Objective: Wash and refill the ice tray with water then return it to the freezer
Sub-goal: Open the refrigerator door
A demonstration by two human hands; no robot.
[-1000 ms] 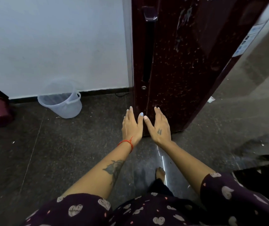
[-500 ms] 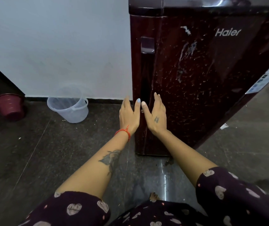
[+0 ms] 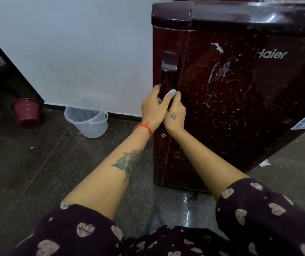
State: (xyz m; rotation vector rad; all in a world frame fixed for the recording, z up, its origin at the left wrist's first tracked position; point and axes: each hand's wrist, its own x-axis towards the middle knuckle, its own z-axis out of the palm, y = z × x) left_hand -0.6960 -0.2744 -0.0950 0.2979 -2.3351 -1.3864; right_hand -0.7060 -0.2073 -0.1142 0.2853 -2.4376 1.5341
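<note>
1. The maroon fridge [image 3: 240, 108] reads "Haier".
2. Left hand [image 3: 152, 108] and right hand [image 3: 175, 115] curl around its door handle [image 3: 168, 78]; door closed.
3. Left of the fridge, a clear bucket [image 3: 87, 120] stands on the dark floor [image 3: 37, 172].

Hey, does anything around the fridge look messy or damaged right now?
Yes. The maroon fridge door is streaked with pale splatter and drip marks, heaviest below the Haier logo. Small white scraps litter the floor near the clear bucket. No breakage shows.
</note>
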